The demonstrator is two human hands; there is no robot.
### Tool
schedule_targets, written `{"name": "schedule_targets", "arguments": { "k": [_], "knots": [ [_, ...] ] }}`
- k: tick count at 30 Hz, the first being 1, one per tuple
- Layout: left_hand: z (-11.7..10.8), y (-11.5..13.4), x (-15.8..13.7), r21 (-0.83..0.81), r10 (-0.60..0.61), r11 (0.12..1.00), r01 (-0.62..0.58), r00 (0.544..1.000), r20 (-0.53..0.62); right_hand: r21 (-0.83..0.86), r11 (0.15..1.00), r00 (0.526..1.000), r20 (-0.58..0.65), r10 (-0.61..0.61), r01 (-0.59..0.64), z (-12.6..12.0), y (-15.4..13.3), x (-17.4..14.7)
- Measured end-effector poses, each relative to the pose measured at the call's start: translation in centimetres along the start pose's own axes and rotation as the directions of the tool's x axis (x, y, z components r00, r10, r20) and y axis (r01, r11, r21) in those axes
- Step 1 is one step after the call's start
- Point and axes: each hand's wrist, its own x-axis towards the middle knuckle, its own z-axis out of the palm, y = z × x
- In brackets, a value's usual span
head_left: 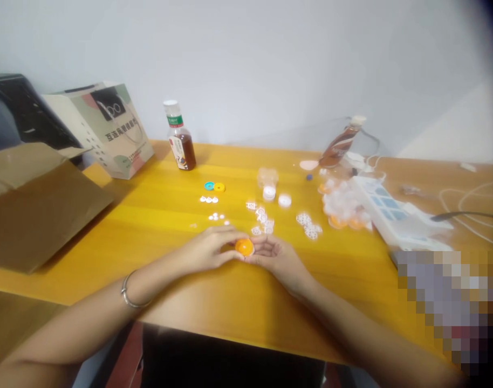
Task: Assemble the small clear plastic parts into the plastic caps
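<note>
A small round orange cap-like piece [245,247] with a pale edge is held between my two hands over the table's front half. From the left, my left hand [209,249] grips it between thumb and fingers. My right hand [275,255] closes on its other side, fingers curled and thumb along the front. Just beyond lie white patterned cutouts [262,216] and small white discs [216,217]. A blue ring [209,186] touches a yellow ring [219,187] farther back. What is inside the orange piece is too blurred to tell.
White round pieces [284,201] and more patterned cutouts [309,225] lie to the right. Behind them are a pile of clear and orange pieces [346,205], a white power strip [386,210] and a tilted bottle [341,144]. Another bottle [182,143], a paper bag [115,134] and an open cardboard box [40,207] stand left.
</note>
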Motion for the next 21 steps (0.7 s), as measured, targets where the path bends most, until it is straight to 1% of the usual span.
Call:
{"name": "schedule_targets", "arguments": {
  "k": [5,9,12,17,21],
  "knots": [
    [-0.38,-0.37,-0.03,-0.072,0.020,0.997,-0.016,0.998,0.059,-0.002,1.000,0.999,0.026,0.026,-0.026,-0.03,0.00,0.05],
    [-0.63,-0.39,-0.07,-0.074,0.068,0.995,-0.062,0.995,0.077,0.001,0.999,0.998,0.050,0.036,-0.036,-0.09,-0.06,0.05],
    [-0.65,-0.24,-0.11,-0.029,0.068,0.997,-0.066,0.994,0.083,-0.003,0.999,0.998,0.048,0.033,-0.033,-0.04,-0.06,0.04],
    [-0.56,0.18,-0.20,0.067,0.027,0.997,-0.032,0.997,0.071,-0.001,1.000,0.999,0.030,0.029,-0.029,0.13,-0.18,-0.10],
    [-0.60,0.49,-0.27,0.095,-0.009,0.995,0.001,0.996,0.087,0.008,0.999,0.999,0.031,0.038,-0.038,0.17,-0.29,-0.23]
  ]
}}
